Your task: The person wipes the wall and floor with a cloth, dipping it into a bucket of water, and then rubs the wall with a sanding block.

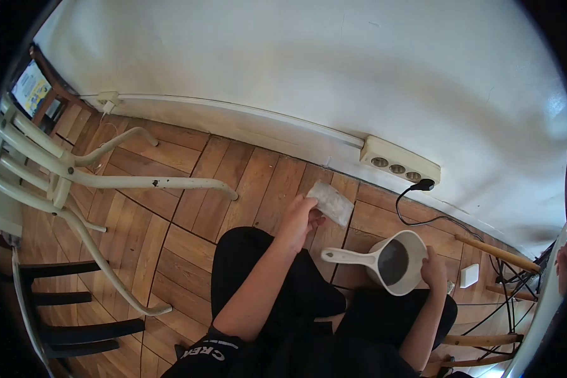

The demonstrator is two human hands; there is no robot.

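Note:
My left hand (301, 220) is closed on one corner of a flat, pale grey folded cloth (332, 203), held up over the wooden floor near the wall. On the right, my right hand (433, 269) grips the rim of a white plastic dipper (373, 259). The dipper's long handle points left, away from that hand. Greyish, cloudy liquid (394, 261) lies inside it. The dipper is above my right knee, and the cloth is up and to the left of it, apart from it.
A wall socket strip (400, 160) with a black plug (426, 184) and cable is close in front. Cream metal stand legs (151, 182) spread over the floor at left, with a black slatted seat (94, 331) below. Wooden chair legs (498, 253) and a white box (469, 275) are at right.

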